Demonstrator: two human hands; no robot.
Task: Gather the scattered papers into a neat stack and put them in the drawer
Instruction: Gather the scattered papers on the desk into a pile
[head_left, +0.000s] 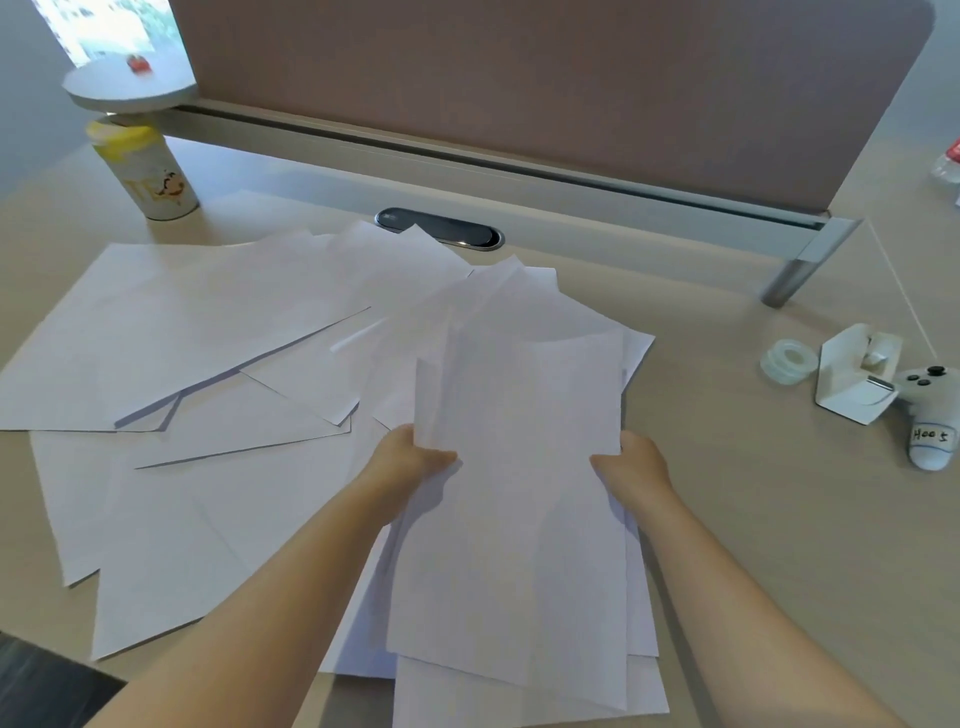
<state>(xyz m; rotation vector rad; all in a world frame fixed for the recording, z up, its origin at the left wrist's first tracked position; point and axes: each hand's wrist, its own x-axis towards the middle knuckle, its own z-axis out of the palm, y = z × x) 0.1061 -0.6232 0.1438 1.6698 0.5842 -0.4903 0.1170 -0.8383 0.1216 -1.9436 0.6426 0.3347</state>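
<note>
Head view: a small bundle of white paper sheets (519, 467) is being gripped at its side edges by the left hand (410, 462) and right hand (636, 467), near the desk's middle. Gathering is judged under way; the loose white sheets (182, 338) lying scattered to the left are still waiting to be collected, and no drawer is being shown.

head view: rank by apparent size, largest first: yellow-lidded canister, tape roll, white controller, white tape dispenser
1. Yellow-lidded canister, clearly the largest, though it stands farther from the camera.
2. White controller and white tape dispenser: these look about alike, and they overlap, so no ranking between them.
3. Tape roll, the smallest.
</note>
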